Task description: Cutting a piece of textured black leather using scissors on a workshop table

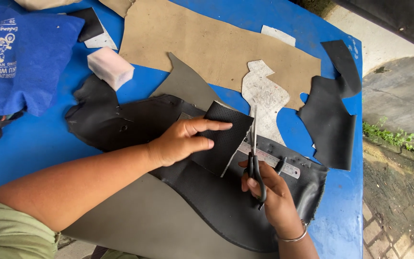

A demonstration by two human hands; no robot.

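Observation:
My left hand (pixel 180 140) presses flat on a folded-up flap of black perforated leather (pixel 226 132), index finger stretched across it. My right hand (pixel 271 194) grips black-handled scissors (pixel 254 160), blades pointing away from me along the flap's right edge. The flap belongs to a large black leather sheet (pixel 216 201) lying on a grey sheet (pixel 135 220). A steel ruler (pixel 283 165) lies across the black sheet just beyond the scissors.
The blue table (pixel 34 144) also holds a tan sheet (pixel 207 43), a grey pattern piece (pixel 264 96), black cut pieces (pixel 329 120), a white block (pixel 110 67) and a blue cloth bag (pixel 15 52). Pavement and grass lie past the table's right edge.

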